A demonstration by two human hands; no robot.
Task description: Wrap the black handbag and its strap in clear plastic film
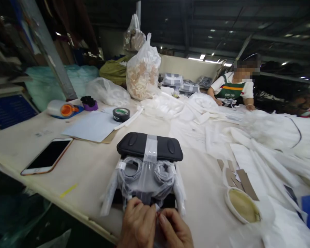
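In front of me on the table lies a black padded bag (129, 146), with a strip of clear plastic film (151, 150) running down over its middle. Two coils wrapped in plastic (165, 172) sit side by side below its top part, and white-wrapped tubes (179, 193) flank it. At its near edge, my left hand (139, 222) is closed, fingers bent in a pinch. My right hand (175, 227) pinches right beside it, thumb against fingers. A small whitish bit of plastic film shows between the fingertips; the rest is hidden by the hands.
A phone (48, 156), papers (93, 125) and a black tape roll (121, 114) lie to the left. At right is an oval dish of yellowish stuff (242, 205) near brown card pieces (244, 181). White sheets (270, 162) cover the right side. A co-worker (232, 88) stands across the table.
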